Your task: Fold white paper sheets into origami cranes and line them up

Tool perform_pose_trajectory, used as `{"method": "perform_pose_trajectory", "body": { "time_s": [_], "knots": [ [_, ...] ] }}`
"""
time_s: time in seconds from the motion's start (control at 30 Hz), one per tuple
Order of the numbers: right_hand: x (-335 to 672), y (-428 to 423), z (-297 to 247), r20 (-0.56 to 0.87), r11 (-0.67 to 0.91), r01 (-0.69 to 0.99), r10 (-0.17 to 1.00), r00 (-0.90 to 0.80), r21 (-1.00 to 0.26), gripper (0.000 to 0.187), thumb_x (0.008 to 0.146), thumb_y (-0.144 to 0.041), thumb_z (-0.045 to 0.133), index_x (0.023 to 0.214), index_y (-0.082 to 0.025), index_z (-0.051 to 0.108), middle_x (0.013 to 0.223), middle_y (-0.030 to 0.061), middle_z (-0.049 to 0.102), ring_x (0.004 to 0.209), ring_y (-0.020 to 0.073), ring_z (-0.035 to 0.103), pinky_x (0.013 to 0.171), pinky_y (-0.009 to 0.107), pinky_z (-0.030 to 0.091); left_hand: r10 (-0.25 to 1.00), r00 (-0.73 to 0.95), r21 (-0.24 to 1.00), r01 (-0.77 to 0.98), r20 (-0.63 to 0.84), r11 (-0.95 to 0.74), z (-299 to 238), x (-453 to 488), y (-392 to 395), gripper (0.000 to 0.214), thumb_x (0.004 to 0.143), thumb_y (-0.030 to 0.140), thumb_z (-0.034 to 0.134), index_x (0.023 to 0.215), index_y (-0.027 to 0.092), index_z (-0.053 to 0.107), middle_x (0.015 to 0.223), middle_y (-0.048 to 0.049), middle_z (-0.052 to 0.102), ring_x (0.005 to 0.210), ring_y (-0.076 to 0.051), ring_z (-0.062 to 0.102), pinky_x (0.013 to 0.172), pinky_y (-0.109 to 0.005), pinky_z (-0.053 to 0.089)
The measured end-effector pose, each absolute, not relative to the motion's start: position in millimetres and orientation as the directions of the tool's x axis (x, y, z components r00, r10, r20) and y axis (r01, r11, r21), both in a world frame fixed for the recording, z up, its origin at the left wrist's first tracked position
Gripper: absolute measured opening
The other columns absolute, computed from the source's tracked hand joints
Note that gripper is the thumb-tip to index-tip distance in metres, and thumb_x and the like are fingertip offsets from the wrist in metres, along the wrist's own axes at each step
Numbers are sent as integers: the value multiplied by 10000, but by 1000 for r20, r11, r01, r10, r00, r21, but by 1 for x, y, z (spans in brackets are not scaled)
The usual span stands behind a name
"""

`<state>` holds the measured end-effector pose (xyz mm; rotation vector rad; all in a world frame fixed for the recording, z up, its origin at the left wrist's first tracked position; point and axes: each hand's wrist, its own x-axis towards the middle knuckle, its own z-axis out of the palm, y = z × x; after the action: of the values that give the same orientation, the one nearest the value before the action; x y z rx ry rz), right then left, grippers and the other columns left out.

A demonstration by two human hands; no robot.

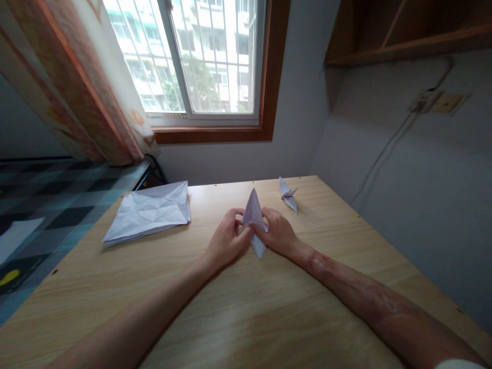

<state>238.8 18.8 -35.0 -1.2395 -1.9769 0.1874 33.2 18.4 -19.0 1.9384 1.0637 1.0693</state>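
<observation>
A white folded paper (252,207), long and pointed at both its far and near ends, is held between my two hands over the middle of the table. My left hand (232,234) pinches its left side, thumb pressed on the paper near the middle. From the right, my right hand (280,230) grips the same paper, its thumb also near the centre fold. The two thumbs almost meet. Some fingertips are hidden behind the paper. Beyond my right hand, a finished-looking folded paper crane (288,195) lies on the table.
A stack of creased white paper sheets (154,210) lies at the left of the wooden table (215,318). Left of the table is a bed with a checked cover (69,210). A window and curtain (88,77) stand behind; a cable (384,148) hangs along the right wall.
</observation>
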Motion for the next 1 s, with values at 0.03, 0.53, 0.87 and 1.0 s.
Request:
{"method": "perform_pose_trajectory", "body": {
  "time_s": [0.03, 0.53, 0.87, 1.0],
  "knots": [
    [239, 19, -36, 530, 491, 718, 824, -200, -493, 139, 1000, -335, 703, 1028, -237, 608, 1007, 86, 760, 962, 293, 719, 863, 384, 533, 884, 327, 833, 336, 335, -440, -19, 33, 19, 342, 981, 356, 686, 1278, 198, 623, 1072, -73, 774, 916, -228, 760, 768, -331, 597],
    [243, 6, -25, 745, 627, 713, 628, -223, -315, 290, 1029, -136, 580, 1283, -272, 611, 1601, 154, 529, 1396, 328, 617, 1169, 565, 540, 902, 156, 771, 474, 403, -426, -9, 30, 16, 95, 957, 315, 635, 907, 236, 651, 812, 10, 736, 671, -170, 671, 622, -283, 486],
    [240, -1, -16, 581, 712, 702, 580, -570, -23, 297, 1060, -204, 599, 1313, -262, 743, 1396, 106, 740, 1311, 325, 609, 1336, 585, 346, 868, 188, 626, 625, 459, -467, -9, 30, 13, 85, 925, 254, 649, 860, 233, 599, 935, -30, 690, 856, -215, 676, 790, -331, 518],
    [235, -3, -15, 571, 725, 688, 547, -612, 43, 260, 1022, -212, 606, 1248, -210, 734, 1208, 120, 775, 1287, 335, 620, 1377, 586, 285, 866, 238, 667, 559, 441, -493, -13, 27, 20, 78, 954, 273, 620, 899, 222, 643, 966, -49, 712, 899, -232, 666, 836, -345, 511]
  ]
}}
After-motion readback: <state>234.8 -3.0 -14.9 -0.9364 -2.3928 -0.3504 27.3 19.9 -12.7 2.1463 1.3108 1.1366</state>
